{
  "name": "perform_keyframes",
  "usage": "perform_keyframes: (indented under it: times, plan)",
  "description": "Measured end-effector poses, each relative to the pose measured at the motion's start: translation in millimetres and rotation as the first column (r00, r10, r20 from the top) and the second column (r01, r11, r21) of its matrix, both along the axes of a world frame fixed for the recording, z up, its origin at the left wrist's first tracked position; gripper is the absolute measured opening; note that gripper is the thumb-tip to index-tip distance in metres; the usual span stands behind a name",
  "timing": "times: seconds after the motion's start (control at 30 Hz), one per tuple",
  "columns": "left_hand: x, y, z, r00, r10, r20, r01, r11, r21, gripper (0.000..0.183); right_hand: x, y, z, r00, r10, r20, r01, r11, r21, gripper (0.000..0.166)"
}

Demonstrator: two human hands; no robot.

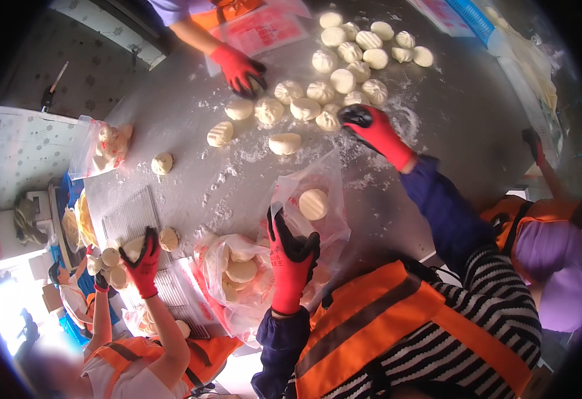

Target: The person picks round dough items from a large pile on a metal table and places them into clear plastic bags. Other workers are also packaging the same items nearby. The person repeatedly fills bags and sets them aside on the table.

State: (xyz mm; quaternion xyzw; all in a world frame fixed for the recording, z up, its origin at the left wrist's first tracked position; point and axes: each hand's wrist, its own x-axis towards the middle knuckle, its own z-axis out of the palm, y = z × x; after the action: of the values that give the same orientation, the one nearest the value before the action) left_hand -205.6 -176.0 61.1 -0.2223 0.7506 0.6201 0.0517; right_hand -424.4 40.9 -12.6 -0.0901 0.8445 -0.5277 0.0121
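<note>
My left hand (pixel 293 254), in a red glove with black palm and fingertips, grips the edge of a clear plastic bag (pixel 331 174) with red print. A ridged pale bun (pixel 313 204) shows in the bag's mouth, just above my fingers. My right hand (pixel 376 130), gloved alike, reaches over the steel table to the near edge of a group of pleated and ridged buns (pixel 320 92). Its fingers curl beside a pleated bun (pixel 328 117); whether they hold one I cannot tell. Another bun (pixel 285 143) lies between my hands and the group, on floury metal.
A filled bag of buns (pixel 241 272) stands left of my left hand. At the lower left, a co-worker's gloved hand (pixel 144 264) is over wire racks (pixel 130 214). Another co-worker's hand (pixel 236 70) touches buns across the table. A third person (pixel 545 239) is at right.
</note>
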Motion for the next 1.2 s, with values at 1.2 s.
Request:
perform_keyframes:
  times: [1.2]
  plan:
    - [-43, 0, -23, 0.996, -0.085, 0.042, 0.085, 0.996, -0.005, 0.088, -11, -33, 28, 0.850, 0.515, -0.108, -0.501, 0.855, 0.135, 0.076]
